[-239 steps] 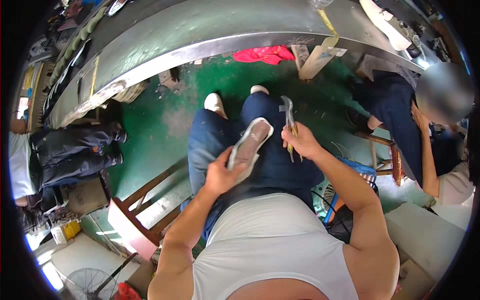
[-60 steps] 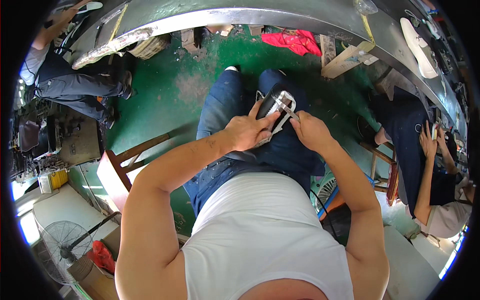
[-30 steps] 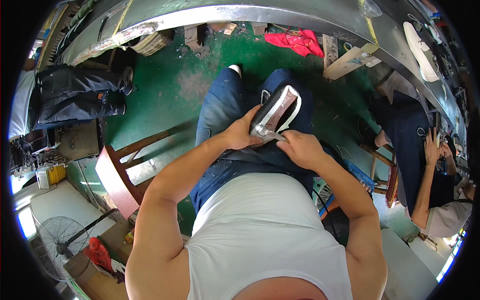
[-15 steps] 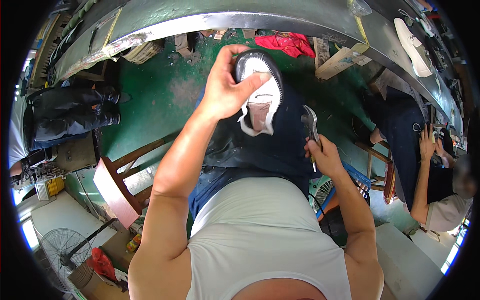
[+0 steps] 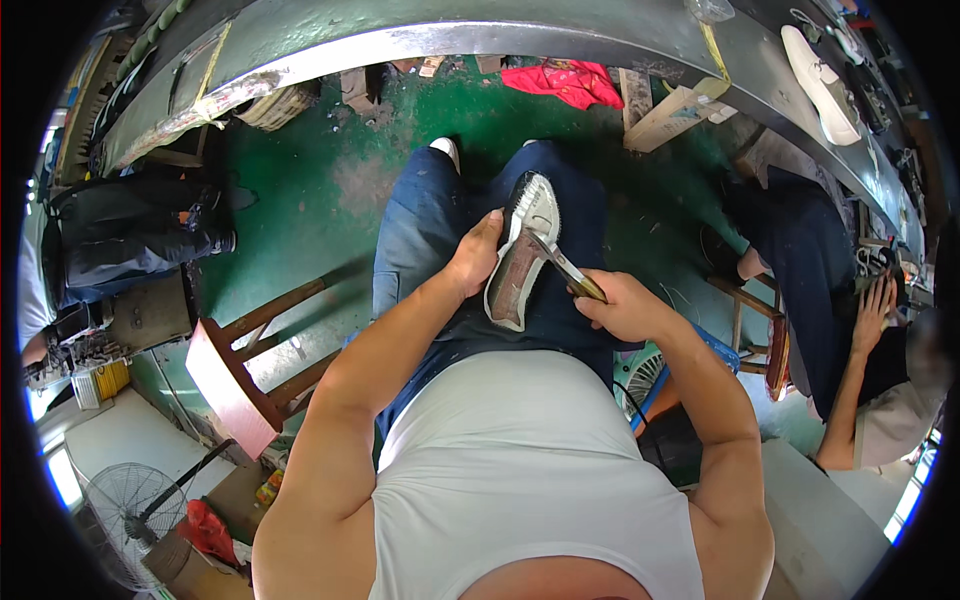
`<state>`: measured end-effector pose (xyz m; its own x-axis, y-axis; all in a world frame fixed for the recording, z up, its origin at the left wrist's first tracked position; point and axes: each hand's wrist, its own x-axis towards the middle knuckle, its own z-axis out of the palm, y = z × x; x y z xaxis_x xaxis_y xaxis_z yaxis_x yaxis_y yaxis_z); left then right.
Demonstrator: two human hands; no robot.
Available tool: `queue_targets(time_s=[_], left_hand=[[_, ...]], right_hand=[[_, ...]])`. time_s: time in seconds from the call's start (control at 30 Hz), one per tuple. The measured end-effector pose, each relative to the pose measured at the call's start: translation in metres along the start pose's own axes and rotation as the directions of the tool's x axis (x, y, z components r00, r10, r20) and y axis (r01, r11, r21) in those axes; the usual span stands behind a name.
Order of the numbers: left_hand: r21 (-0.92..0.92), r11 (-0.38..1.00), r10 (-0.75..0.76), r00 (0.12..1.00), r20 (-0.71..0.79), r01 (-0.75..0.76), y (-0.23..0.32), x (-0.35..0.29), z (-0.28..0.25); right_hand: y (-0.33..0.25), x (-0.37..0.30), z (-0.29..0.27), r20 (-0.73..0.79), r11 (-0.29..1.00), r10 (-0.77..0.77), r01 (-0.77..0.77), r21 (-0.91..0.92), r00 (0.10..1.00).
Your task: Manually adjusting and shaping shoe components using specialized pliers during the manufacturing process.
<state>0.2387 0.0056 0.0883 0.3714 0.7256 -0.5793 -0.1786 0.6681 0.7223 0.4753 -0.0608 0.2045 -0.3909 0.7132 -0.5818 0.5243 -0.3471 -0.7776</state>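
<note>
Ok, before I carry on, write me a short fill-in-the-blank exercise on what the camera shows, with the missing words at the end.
1. The metal tool reaches over the shoe from the ____ hand.
2. The cloth by the bench is ____.
3. The floor is mostly ____.
4. The fan is in the picture's lower ____ corner.

Missing words: right; red; green; left.

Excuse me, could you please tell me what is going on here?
A seated person's left hand holds a black-and-white shoe over the lap. The right hand grips a metal tool with a yellowish handle, its head against or just above the shoe's middle. A pale shoe lies on the bench ahead, toward the right, where a co-worker sits.
</note>
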Motion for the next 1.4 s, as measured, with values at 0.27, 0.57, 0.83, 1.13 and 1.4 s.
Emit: queue_targets(time_s=[0.27, 0.57, 0.83, 1.13, 1.4], left_hand=[[0.26, 0.964, 0.063, 0.998, -0.018, -0.056, 0.007, -0.011, 0.012], [0.887, 0.37, 0.511, 0.858, 0.055, -0.277, 0.016, -0.044, 0.016], [0.906, 0.204, 0.655, 0.739, 0.156, -0.371, 0.037, -0.049, 0.014], [0.85, 0.349, 0.696, 0.717, 0.048, -0.395, 0.02, -0.035, 0.016], [-0.252, 0.967, -0.038, 0.998, 0.046, 0.049, 0.013, -0.02, -0.001]], right_hand=[[-0.041, 0.022, 0.005, -0.284, 0.767, -0.595, 0.425, -0.481, 0.752], [-0.009, -0.014, -0.019, -0.027, 0.993, 0.073, -0.075, -0.092, 0.997], [-0.01, 0.008, -0.01, 0.076, 0.999, 0.046, -0.044, -0.03, 0.996], [-0.058, 0.031, -0.048, 0.243, 0.957, 0.258, -0.213, -0.197, 0.935], [0.004, 0.051, 0.025, -0.145, 0.951, -0.106, 0.058, -0.304, 0.984]])
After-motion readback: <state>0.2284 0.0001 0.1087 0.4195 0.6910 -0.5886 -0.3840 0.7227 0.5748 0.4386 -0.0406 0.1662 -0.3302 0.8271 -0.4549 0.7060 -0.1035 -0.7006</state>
